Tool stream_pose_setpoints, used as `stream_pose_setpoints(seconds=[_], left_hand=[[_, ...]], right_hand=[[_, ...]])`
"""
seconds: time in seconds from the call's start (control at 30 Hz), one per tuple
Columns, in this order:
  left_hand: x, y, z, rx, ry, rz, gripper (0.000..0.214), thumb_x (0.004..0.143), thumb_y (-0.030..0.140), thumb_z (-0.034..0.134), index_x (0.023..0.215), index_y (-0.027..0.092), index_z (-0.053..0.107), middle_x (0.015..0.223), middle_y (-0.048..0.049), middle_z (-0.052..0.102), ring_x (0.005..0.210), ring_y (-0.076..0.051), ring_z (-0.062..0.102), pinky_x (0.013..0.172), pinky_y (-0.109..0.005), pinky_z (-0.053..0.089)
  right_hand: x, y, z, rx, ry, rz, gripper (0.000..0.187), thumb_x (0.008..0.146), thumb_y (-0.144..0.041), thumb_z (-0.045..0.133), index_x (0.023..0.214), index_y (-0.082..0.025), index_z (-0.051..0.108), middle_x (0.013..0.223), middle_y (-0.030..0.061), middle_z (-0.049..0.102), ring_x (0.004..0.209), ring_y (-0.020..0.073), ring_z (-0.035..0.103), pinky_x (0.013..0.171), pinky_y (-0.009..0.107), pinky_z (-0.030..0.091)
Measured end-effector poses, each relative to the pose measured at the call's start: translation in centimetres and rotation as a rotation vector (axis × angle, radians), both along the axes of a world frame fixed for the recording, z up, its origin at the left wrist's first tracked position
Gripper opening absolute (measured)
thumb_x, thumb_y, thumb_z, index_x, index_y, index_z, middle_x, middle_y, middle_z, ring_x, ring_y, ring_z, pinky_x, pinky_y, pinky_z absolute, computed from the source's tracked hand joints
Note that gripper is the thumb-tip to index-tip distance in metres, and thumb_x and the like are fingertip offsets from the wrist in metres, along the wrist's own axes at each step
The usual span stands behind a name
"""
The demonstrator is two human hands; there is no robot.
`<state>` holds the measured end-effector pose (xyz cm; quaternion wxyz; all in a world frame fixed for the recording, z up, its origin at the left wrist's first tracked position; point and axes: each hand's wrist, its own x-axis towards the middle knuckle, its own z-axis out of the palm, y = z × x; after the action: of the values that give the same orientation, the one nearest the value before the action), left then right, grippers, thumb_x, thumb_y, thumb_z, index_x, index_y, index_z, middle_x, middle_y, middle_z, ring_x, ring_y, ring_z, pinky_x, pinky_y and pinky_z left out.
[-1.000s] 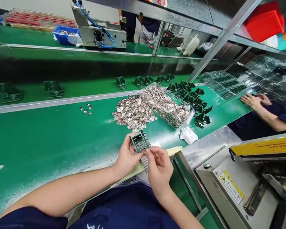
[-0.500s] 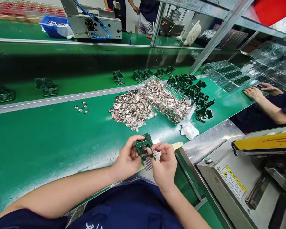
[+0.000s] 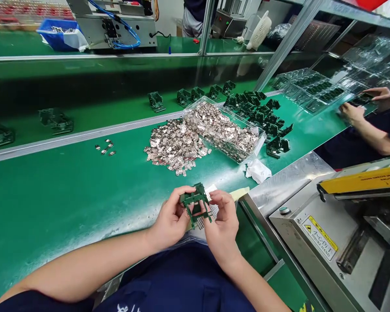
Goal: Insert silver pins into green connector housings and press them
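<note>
Both my hands hold one small dark green plastic frame (image 3: 195, 202) just above the near edge of the green bench (image 3: 61, 190). My left hand (image 3: 170, 219) grips its left side with thumb and fingers closed. My right hand (image 3: 222, 221) pinches its right side. Under the frame lies a strip of small metal pieces (image 3: 211, 211) on a beige pad (image 3: 241, 193). A heap of shiny metal clips (image 3: 175, 147) lies beyond my hands.
A clear box of metal clips (image 3: 224, 130), a pile of green frames (image 3: 263, 121) and a white rag (image 3: 258, 170) lie to the right. A co-worker's hands (image 3: 354, 112) handle clear trays (image 3: 312, 91). A grey machine (image 3: 338, 234) stands at right; frames ride the belt (image 3: 84, 115).
The green frame was turned from flat, face up, to tilted on edge between my hands. My right hand came up onto its right side. The co-worker's hands lifted a tray.
</note>
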<state>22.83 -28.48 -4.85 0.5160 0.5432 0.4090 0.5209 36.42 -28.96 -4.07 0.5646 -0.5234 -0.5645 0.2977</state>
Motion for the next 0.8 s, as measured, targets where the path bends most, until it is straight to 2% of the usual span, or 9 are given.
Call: stream_pose_setpoints(seconds=[0.07, 0.13, 0.2, 0.33, 0.5, 0.63, 0.7, 0.8], left_hand=[[0.1, -0.2, 0.1, -0.034, 0.021, -0.002, 0.029, 0.091, 0.031, 0.056, 0.119, 0.027, 0.051, 0.096, -0.0030, 0.061, 0.076, -0.014, 0.059, 0.069, -0.024, 0.051], [0.2, -0.4, 0.3, -0.073, 0.029, -0.010, 0.029, 0.091, 0.032, 0.057, 0.118, 0.027, 0.051, 0.095, -0.0032, 0.061, 0.076, -0.014, 0.059, 0.068, -0.024, 0.051], [0.3, -0.5, 0.5, -0.102, 0.010, -0.011, 0.028, 0.091, 0.033, 0.057, 0.117, 0.025, 0.051, 0.094, -0.0035, 0.061, 0.077, -0.014, 0.059, 0.068, -0.024, 0.052], [0.6, -0.5, 0.9, -0.127, -0.011, 0.013, 0.027, 0.090, 0.032, 0.058, 0.115, 0.025, 0.052, 0.095, -0.0033, 0.060, 0.079, -0.014, 0.059, 0.070, -0.025, 0.053], [1.0, -0.8, 1.3, -0.069, 0.084, 0.039, 0.025, 0.087, 0.027, 0.062, 0.111, 0.024, 0.055, 0.093, -0.0031, 0.062, 0.079, -0.014, 0.059, 0.070, -0.024, 0.052], [1.7, -1.0, 1.7, -0.136, 0.025, -0.012, 0.026, 0.087, 0.030, 0.062, 0.110, 0.024, 0.054, 0.092, -0.0033, 0.061, 0.076, -0.014, 0.060, 0.070, -0.027, 0.056], [2.1, -0.9, 2.0, -0.178, -0.025, -0.059, 0.027, 0.086, 0.033, 0.062, 0.110, 0.024, 0.052, 0.091, -0.0028, 0.060, 0.073, -0.014, 0.060, 0.066, -0.027, 0.058], [2.7, -0.3, 2.0, -0.193, -0.032, -0.070, 0.029, 0.085, 0.034, 0.064, 0.109, 0.023, 0.052, 0.095, -0.0035, 0.059, 0.077, -0.015, 0.060, 0.062, -0.026, 0.059]], right_hand=[[0.1, 0.0, 0.4, -0.109, 0.120, 0.048, 0.017, 0.086, -0.025, 0.065, 0.099, -0.022, 0.056, 0.102, 0.0065, 0.060, 0.093, 0.0195, 0.060, 0.079, 0.035, 0.054], [0.1, 0.1, 0.9, -0.227, 0.252, 0.112, 0.018, 0.083, -0.029, 0.068, 0.096, -0.022, 0.057, 0.093, 0.0041, 0.063, 0.080, 0.0165, 0.062, 0.067, 0.029, 0.056], [0.3, 0.1, 1.2, -0.281, 0.341, 0.153, 0.020, 0.080, -0.031, 0.072, 0.093, -0.022, 0.060, 0.087, 0.0019, 0.064, 0.072, 0.0149, 0.062, 0.062, 0.027, 0.055], [0.6, 0.0, 1.3, -0.295, 0.432, 0.174, 0.022, 0.076, -0.032, 0.076, 0.092, -0.022, 0.063, 0.086, 0.0018, 0.066, 0.077, 0.0158, 0.064, 0.065, 0.026, 0.056], [0.7, -0.2, 1.1, -0.298, 0.470, 0.135, 0.020, 0.074, -0.027, 0.076, 0.083, -0.021, 0.060, 0.078, -0.0012, 0.063, 0.064, 0.0123, 0.059, 0.057, 0.023, 0.053], [1.5, -0.8, 1.3, -0.305, 0.474, 0.140, 0.021, 0.075, -0.030, 0.075, 0.085, -0.022, 0.059, 0.079, -0.0012, 0.061, 0.067, 0.0129, 0.059, 0.061, 0.025, 0.054], [2.8, -1.7, 0.9, -0.305, 0.443, 0.105, 0.023, 0.077, -0.034, 0.074, 0.091, -0.022, 0.060, 0.086, 0.0010, 0.063, 0.076, 0.0149, 0.061, 0.068, 0.027, 0.055], [5.2, -3.4, -1.1, -0.342, 0.362, -0.094, 0.028, 0.078, -0.042, 0.073, 0.090, -0.020, 0.062, 0.087, 0.0025, 0.062, 0.080, 0.0160, 0.060, 0.073, 0.029, 0.056]])
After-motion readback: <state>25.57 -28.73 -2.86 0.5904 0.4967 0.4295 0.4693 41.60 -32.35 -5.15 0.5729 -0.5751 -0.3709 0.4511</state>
